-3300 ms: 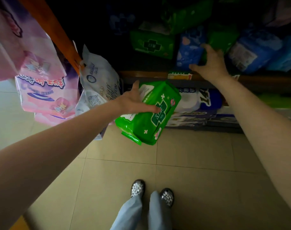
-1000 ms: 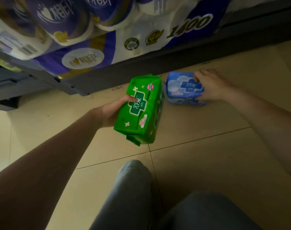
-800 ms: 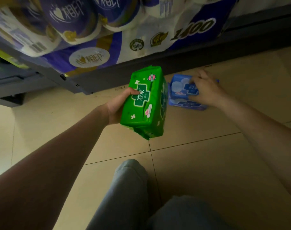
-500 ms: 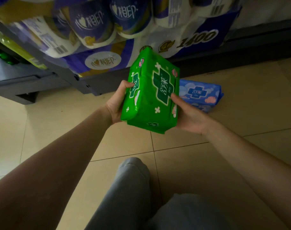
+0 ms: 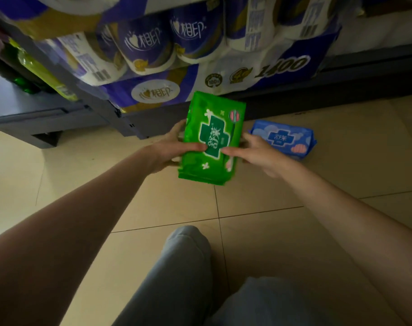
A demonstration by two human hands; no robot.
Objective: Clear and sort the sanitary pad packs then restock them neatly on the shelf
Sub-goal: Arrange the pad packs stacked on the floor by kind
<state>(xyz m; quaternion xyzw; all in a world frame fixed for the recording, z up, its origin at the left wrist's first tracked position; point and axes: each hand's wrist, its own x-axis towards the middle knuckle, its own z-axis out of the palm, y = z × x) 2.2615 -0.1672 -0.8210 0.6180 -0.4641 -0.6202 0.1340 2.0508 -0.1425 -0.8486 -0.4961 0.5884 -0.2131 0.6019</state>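
Observation:
A green sanitary pad pack with a dark green cross on its face is held upright just above the tiled floor. My left hand grips its left side with the thumb across the front. My right hand grips its right side the same way. A blue pad pack lies flat on the floor to the right, just behind my right hand, and nothing touches it.
Large purple-and-white toilet paper packs fill the bottom shelf straight ahead, above a dark shelf base. A yellow-green bottle lies at the far left. My grey-trousered knees are below, over beige floor tiles.
My right hand let go of the blue pack on the floor and took hold of the green pack. Both hands turned the green pack so its front faces up.

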